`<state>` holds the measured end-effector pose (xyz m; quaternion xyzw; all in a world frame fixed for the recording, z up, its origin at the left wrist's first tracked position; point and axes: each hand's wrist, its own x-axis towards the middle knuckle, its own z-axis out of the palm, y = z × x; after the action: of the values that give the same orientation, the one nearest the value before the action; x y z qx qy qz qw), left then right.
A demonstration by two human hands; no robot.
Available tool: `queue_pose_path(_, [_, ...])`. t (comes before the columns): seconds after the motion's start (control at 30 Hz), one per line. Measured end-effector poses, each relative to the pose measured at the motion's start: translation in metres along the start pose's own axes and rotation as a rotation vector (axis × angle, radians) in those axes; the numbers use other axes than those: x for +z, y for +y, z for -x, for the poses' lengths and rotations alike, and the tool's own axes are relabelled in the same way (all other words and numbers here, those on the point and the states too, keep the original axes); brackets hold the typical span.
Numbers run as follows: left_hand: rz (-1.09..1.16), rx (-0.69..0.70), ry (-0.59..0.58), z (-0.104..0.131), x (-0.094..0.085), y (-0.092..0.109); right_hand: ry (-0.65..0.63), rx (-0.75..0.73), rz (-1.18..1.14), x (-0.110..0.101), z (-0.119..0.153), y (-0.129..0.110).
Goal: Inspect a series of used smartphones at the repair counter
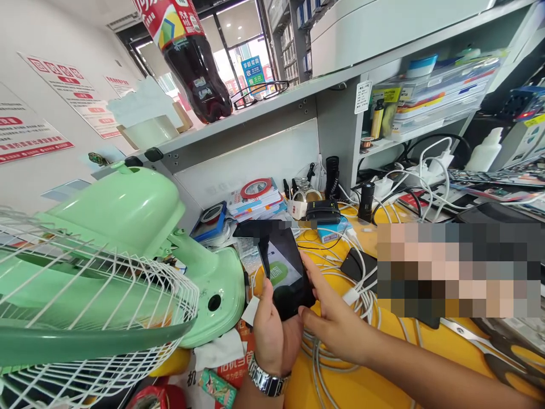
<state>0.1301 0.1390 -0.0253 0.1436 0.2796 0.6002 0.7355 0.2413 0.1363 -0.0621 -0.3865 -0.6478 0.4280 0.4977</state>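
A black smartphone (293, 292) is tilted between my hands at the middle of the view, its screen lit with a green oval on pale grey. My left hand (275, 338), with a metal watch (266, 378) at the wrist, wraps its lower left side, thumb along the edge. Closed at the phone's lower right is my right hand (336, 326), its index finger along the right edge and its thumb near the bottom corner. Fingers behind the phone are hidden. White cables (317, 363) lie coiled beneath the hands.
A green fan (213, 272) with a white wire guard stands close on the left. Scissors (472, 338) and a dark phone (357, 264) lie to the right. A cola bottle (200, 74) stands on the shelf above. Part of the right side is blurred out.
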Motion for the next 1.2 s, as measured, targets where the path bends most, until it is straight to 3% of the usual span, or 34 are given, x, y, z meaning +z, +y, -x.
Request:
queue_pose_path(0.23, [-0.004, -0.027, -0.014, -0.003, -0.006, -0.001, -0.005, -0.002, -0.003, -0.001, -0.003, -0.001])
queue_pose_path(0.47, [0.047, -0.074, 0.106, -0.007, -0.004, 0.001, -0.044, -0.064, 0.231, -0.012, -0.006, -0.002])
queue_pose_path(0.63, [0.004, -0.065, 0.053, -0.005, -0.001, -0.001, -0.095, -0.126, 0.541, -0.016, -0.005, -0.007])
queue_pose_path(0.83, [-0.075, 0.081, -0.100, -0.005, -0.004, -0.008, -0.012, -0.264, 0.490, -0.017, -0.007, 0.001])
queue_pose_path(1.0, [-0.087, 0.086, -0.012, -0.008, -0.009, -0.008, 0.023, -0.270, 0.351, -0.020, -0.010, -0.008])
queue_pose_path(1.1, [-0.096, 0.039, 0.046, -0.010, -0.010, -0.001, -0.023, -0.313, 0.386, -0.023, -0.009, -0.024])
queue_pose_path(1.2, [-0.103, -0.039, 0.139, -0.013, -0.008, 0.006, 0.066, -0.311, 0.524, -0.038, -0.011, -0.041])
